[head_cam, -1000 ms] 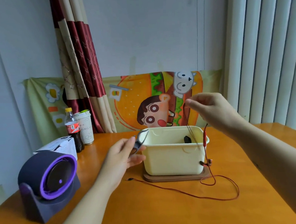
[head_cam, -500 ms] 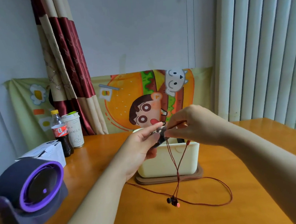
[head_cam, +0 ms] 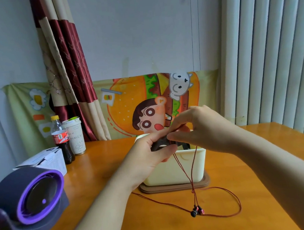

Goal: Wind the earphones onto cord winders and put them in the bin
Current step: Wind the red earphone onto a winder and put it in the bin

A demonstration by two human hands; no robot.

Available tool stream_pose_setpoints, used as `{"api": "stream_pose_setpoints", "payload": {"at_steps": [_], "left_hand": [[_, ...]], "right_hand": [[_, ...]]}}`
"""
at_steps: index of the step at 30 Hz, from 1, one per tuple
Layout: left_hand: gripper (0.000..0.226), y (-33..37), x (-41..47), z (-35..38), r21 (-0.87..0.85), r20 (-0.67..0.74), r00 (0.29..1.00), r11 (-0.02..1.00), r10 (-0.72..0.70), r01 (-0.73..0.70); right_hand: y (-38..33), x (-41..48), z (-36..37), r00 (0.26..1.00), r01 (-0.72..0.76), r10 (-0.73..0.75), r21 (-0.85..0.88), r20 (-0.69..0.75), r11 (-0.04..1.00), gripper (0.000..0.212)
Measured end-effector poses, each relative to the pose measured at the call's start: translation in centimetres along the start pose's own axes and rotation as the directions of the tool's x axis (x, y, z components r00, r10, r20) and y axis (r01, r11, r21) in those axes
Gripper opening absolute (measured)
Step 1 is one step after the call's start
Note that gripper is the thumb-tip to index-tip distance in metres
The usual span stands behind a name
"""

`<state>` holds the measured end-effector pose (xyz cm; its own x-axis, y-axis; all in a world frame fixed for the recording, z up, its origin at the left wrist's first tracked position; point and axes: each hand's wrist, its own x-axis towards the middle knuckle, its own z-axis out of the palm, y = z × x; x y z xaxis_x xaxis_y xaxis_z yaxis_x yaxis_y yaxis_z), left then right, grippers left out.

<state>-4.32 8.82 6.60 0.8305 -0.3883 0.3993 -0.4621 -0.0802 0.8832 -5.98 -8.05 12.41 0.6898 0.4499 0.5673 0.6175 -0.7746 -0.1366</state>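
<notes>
- The left hand (head_cam: 150,154), at frame centre, curls round a dark winder (head_cam: 160,144).
- The right hand (head_cam: 203,129), just beside it, pinches the thin red cord (head_cam: 193,171).
- The cord hangs (two strands) before the cream bin (head_cam: 178,173) and loops over the table (head_cam: 259,188).
- The black-and-red earbuds (head_cam: 197,211) are low, right of centre.

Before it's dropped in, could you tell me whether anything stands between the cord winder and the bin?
Nothing visible does: the left hand holds the cord winder at the bin's open top, red cord hanging outside.
</notes>
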Motion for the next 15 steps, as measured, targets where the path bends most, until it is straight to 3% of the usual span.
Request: {"api": "stream_pose_setpoints", "payload": {"at_steps": [5,9,12,15], "left_hand": [[0.029,-0.8,0.8,0.9,0.299,-0.156,0.983,0.953,0.094,-0.043],[0.021,-2.0,1.3,0.8,0.469,-0.154,0.973,0.879,0.171,-0.080],[0.024,-2.9,1.3,0.9,0.502,-0.187,0.969,0.864,0.160,-0.045],[0.030,-3.5,1.2,0.5,0.369,-0.341,0.933,0.929,0.118,0.017]], "right_hand": [[0.2,-0.5,-0.1,0.996,-0.049,0.051,0.028,-0.072,0.998,0.022],[0.4,-0.9,-0.3,0.991,-0.070,0.086,0.145,-0.105,0.987,0.019],[0.4,-1.1,-0.7,0.987,-0.056,0.085,0.198,-0.140,0.979,0.022],[0.4,-1.6,-0.9,0.987,-0.091,0.126,0.296,-0.103,0.951,0.016]]}}
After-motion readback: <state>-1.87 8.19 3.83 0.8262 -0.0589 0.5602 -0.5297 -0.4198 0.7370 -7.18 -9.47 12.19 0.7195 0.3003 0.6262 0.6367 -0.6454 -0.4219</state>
